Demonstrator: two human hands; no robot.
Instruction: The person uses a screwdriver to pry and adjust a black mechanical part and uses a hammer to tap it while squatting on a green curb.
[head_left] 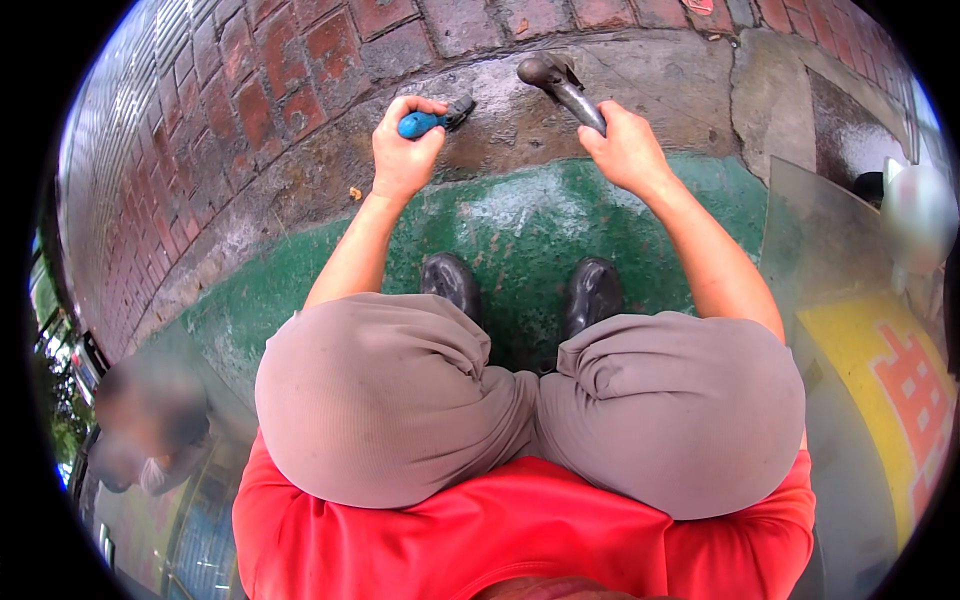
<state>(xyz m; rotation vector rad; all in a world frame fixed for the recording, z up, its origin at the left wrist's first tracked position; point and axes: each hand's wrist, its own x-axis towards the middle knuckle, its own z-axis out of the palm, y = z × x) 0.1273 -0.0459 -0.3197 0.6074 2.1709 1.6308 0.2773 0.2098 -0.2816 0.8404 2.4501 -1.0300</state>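
Observation:
My left hand (403,155) is closed round a short tool with a blue rounded handle (418,124) and a dark end, whose exact kind I cannot make out. Its dark end points to the right, just above the wet concrete strip. In my right hand (628,150) is a dark metal hammer (578,103), gripped by the lower part of its handle. The hammer's rounded head points away and to the left, over the same strip. A gap of bare concrete lies between the two tools.
Green-painted ground (520,210) lies under my dark shoes (452,284). Beyond the concrete strip (660,80) runs red brick paving (260,110). A translucent panel (810,230) and a yellow sign with red marks (880,370) stand at the right. A blurred person (155,410) is at the left.

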